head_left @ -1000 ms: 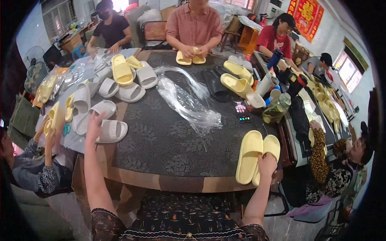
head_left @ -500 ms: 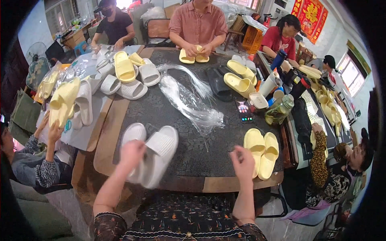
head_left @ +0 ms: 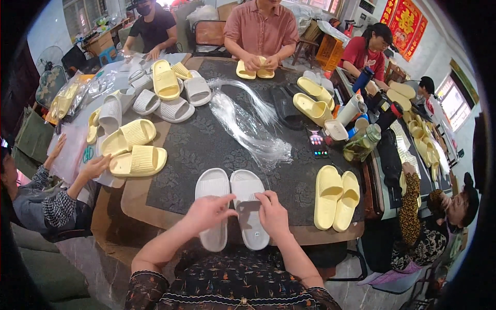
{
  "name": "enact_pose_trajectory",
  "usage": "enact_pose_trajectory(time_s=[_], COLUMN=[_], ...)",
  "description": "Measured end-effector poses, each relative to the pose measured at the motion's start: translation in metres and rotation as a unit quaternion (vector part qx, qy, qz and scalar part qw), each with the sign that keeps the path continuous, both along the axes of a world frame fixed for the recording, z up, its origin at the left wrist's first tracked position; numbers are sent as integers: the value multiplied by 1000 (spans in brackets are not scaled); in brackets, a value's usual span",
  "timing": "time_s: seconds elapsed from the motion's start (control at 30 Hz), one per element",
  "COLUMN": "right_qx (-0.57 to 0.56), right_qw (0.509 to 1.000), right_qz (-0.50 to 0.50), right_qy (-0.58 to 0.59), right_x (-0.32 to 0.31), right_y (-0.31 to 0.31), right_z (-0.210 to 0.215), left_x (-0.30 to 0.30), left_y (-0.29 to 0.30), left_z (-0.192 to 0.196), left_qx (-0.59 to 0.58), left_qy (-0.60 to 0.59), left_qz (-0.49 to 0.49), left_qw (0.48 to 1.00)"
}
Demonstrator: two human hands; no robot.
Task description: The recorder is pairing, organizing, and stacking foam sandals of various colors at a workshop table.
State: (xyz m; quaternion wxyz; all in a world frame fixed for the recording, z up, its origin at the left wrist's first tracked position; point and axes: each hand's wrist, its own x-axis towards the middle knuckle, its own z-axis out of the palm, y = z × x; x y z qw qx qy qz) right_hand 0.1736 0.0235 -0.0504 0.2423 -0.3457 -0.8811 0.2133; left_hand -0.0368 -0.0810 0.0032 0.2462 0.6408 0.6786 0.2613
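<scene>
A pair of light grey slippers lies side by side at the table's front edge, toes pointing away from me: the left grey slipper (head_left: 212, 180) and the right grey slipper (head_left: 247, 182). My left hand (head_left: 211, 212) reaches over the left one, thumb and forefinger apart near the gap between the two. With bent fingers, my right hand (head_left: 274, 213) grips the outer edge of the right slipper by its strap. Beyond them lies a bundle of clear plastic strands (head_left: 248, 126). A pair of yellow slippers (head_left: 328, 199) rests to the right.
Left, a co-worker's hand (head_left: 95, 166) touches a yellow slipper pair (head_left: 137, 155). A pile of grey slippers (head_left: 173, 109) lies behind. Across, a person holds yellow slippers (head_left: 247, 71). A phone (head_left: 318, 143), a glass jar (head_left: 363, 142) and black slippers (head_left: 285, 108) stand or lie at right.
The grey slippers, tilted and moving at left before, now lie straight in front of me. Both my hands have come together over them. The left co-worker's yellow slippers have come down onto the table.
</scene>
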Motion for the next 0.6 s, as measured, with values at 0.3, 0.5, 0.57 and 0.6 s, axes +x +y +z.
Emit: enact_pose_trajectory(time_s=[0.3, 0.5, 0.57, 0.6], right_qx=[23, -13, -38, -52], right_qw=[998, 998, 998, 998], right_qz=[-54, -53, -50, -26], right_qy=[23, 18, 2, 13], right_x=[-7, 6, 12, 14], right_y=[-1, -7, -6, -6], right_z=[-5, 1, 7, 11], left_x=[-33, -16, -4, -1], left_y=[75, 95, 96, 95], left_z=[-37, -51, -56, -58], left_qx=[63, -11, 21, 53], left_qy=[175, 40, -61, -160], left_qz=[120, 98, 127, 155], left_qw=[975, 994, 990, 973])
